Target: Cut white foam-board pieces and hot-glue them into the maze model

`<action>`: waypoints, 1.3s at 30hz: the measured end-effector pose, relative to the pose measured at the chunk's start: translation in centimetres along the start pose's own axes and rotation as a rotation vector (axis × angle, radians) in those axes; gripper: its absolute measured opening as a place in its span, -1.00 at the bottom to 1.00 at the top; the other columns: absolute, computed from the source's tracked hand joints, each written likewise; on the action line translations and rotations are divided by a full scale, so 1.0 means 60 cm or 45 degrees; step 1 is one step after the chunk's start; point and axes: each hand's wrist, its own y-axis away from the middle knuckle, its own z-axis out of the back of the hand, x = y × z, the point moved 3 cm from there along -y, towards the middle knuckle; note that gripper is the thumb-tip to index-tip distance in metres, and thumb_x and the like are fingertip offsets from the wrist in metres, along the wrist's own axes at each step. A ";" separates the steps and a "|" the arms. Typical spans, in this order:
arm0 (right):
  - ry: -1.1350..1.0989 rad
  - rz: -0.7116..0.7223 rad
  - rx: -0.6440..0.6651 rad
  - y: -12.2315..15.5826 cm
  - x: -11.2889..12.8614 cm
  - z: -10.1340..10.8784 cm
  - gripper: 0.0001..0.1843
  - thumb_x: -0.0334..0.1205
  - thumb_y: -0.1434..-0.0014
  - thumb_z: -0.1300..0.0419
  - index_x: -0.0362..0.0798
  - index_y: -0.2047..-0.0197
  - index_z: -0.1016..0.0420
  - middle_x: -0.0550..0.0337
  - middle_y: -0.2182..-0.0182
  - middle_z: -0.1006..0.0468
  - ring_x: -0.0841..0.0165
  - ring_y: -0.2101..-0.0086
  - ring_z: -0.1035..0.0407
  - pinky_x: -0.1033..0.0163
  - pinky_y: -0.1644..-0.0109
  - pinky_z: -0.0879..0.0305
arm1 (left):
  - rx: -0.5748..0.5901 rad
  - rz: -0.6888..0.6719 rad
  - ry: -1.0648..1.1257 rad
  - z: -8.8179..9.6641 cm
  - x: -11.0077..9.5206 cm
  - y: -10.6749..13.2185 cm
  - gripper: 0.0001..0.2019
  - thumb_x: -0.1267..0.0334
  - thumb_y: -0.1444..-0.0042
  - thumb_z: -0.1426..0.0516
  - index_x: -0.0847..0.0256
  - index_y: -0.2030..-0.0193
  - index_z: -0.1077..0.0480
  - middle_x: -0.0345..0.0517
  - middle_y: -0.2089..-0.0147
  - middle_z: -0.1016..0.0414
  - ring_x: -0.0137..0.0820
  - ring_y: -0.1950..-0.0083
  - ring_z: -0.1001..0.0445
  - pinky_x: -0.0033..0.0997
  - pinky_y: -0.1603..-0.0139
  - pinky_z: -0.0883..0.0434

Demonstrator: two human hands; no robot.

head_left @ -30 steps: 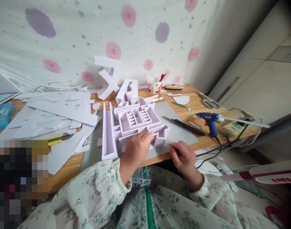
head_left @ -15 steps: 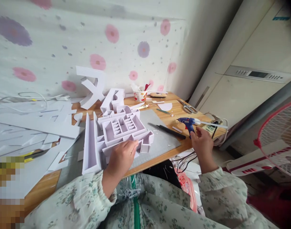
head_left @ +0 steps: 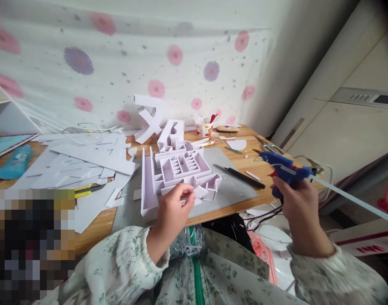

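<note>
A white foam-board model (head_left: 177,169) with many small walled cells lies on a grey cutting mat (head_left: 232,186) near the desk's front edge. My left hand (head_left: 174,212) pinches a small white foam piece (head_left: 200,192) just in front of the model. My right hand (head_left: 297,203) is closed round the grip of a blue glue gun (head_left: 284,169), lifted above the desk's right edge with its nozzle aimed left. A clear glue stick (head_left: 353,199) sticks out of the gun's rear toward the right.
White foam sheets (head_left: 85,156) are piled at left. Foam letters (head_left: 149,116) stand at the back by a cup (head_left: 204,128). A black knife (head_left: 241,175) and scissors (head_left: 270,146) lie on the wooden desk (head_left: 95,220). Cables (head_left: 260,214) hang off the right edge.
My right hand went from the desk edge to the glue gun, gripped it and lifted it off the desk. My left hand rose from the model pinching a small foam piece.
</note>
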 end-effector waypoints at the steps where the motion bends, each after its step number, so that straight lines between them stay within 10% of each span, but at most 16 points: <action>1: -0.084 -0.030 0.059 0.022 0.010 -0.003 -0.59 0.08 0.01 -0.35 -0.09 0.23 -0.53 0.14 0.51 -0.53 0.28 0.55 -0.40 0.20 0.51 -0.33 | -0.018 0.161 0.186 0.007 -0.001 0.003 -0.99 0.33 -0.14 -0.18 0.17 0.30 -0.42 -0.17 0.43 -0.60 -0.35 0.39 -0.63 -0.47 0.38 -0.51; 5: -0.529 -0.264 0.438 0.107 0.039 -0.036 -0.66 -0.07 0.10 -0.47 -0.04 0.26 -0.59 0.12 0.45 -0.58 0.29 0.52 -0.43 0.19 0.46 -0.40 | -0.085 0.783 0.976 0.030 -0.008 0.017 -0.77 0.22 0.05 -0.35 0.21 0.38 -0.38 -0.27 0.47 -0.54 -0.44 0.45 -0.59 -0.48 0.34 -0.54; 13: -0.679 -0.303 0.909 0.194 0.074 -0.083 -0.82 -0.09 -0.05 -0.42 0.03 0.29 -0.61 0.12 0.31 -0.62 0.25 0.34 -0.49 0.19 0.28 -0.47 | -0.151 1.112 1.492 0.062 -0.027 0.044 -0.62 0.24 0.21 -0.45 0.23 0.34 -0.37 -0.29 0.47 -0.51 -0.49 0.41 -0.51 -0.48 0.37 -0.54; 39: -0.444 -0.359 0.983 0.216 0.066 -0.089 -0.69 0.04 -0.05 -0.39 -0.02 0.32 -0.51 0.16 0.41 -0.56 0.25 0.35 -0.44 0.19 0.25 -0.40 | -0.130 1.257 1.625 0.051 -0.026 0.060 -0.62 0.33 0.25 -0.46 0.22 0.35 -0.37 -0.31 0.51 -0.48 -0.53 0.47 -0.47 -0.53 0.43 -0.48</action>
